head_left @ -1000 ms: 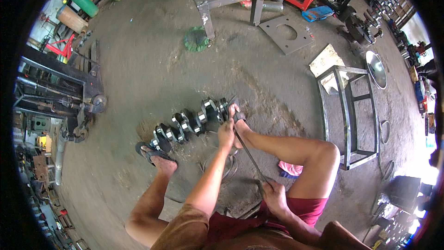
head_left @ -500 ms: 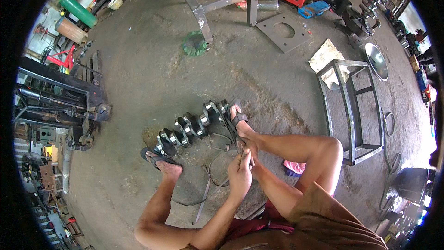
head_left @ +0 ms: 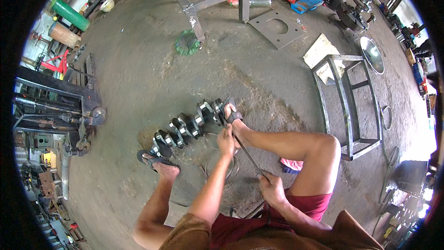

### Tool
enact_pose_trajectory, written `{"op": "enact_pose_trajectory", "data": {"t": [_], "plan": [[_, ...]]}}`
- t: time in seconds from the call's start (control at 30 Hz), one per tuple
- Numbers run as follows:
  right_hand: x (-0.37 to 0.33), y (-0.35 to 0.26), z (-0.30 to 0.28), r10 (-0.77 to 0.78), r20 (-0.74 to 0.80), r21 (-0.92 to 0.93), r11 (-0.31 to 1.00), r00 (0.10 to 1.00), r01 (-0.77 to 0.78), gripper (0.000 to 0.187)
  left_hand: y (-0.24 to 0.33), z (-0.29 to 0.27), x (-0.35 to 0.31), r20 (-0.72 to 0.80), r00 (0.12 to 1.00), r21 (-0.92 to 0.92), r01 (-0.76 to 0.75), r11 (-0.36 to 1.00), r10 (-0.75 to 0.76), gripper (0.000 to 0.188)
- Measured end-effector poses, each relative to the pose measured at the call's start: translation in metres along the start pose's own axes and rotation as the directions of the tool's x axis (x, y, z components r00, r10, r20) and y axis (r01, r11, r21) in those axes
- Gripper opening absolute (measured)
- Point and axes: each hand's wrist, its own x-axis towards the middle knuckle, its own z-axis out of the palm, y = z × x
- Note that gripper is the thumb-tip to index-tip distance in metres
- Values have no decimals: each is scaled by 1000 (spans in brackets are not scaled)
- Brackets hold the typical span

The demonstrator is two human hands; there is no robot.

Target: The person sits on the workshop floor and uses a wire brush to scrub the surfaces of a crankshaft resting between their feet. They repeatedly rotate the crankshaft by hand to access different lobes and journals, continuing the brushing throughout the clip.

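A crankshaft [head_left: 187,125] with dark webs and shiny journals lies on the floor between my sandalled feet. Its right end sits against my right foot [head_left: 232,112]. Beside that end my left hand [head_left: 226,142] is closed on a dark narrow strap. The strap [head_left: 249,153] runs taut from there back toward my body. My right hand [head_left: 272,189] grips its near part, close to my right thigh. Whether the strap loops around the crankshaft's end is hidden by my left hand and foot.
Loose cord [head_left: 233,169] lies behind the crankshaft, near a pink cloth [head_left: 292,165]. A metal frame [head_left: 344,106] stands at right. Ahead are a steel stand [head_left: 212,2], a flat plate with a hole [head_left: 259,27] and a green bundle [head_left: 187,44]. A lifting machine [head_left: 60,106] stands left.
My hands were close together near my right foot. My right hand has drawn back toward my body, and my left has moved forward to the crankshaft's end. The strap now stretches between them.
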Motion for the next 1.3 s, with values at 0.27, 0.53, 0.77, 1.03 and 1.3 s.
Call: {"op": "enact_pose_trajectory", "data": {"t": [0.27, 0.53, 0.77, 1.03, 1.3], "plan": [[52, -9, 32, 114, 49, -34, 993, 992, -113, 28, 185, -55, 26, 68, 985, -323, -130, 937, 160, 43], [195, 26, 112, -6, 42, 663, 749, 999, -23, 29, 137, -16, -142, 134, 991, -226, 28, 974, 3, 39], [112, -10, 59, -61, -13, 686, 726, 998, 53, 24, 101, 5, -98, 65, 997, 8, -36, 999, 35, 46], [37, 5, 9, -167, -109, 93, 980, 980, 177, 21, 20, 22, -25, 10, 988, 163, -155, 974, 155, 48], [16, -22, -11, 23, -2, 69, 997, 1000, -23, 20, 156, -39, 62, 113, 962, -187, -223, 957, 247, 51]]}}
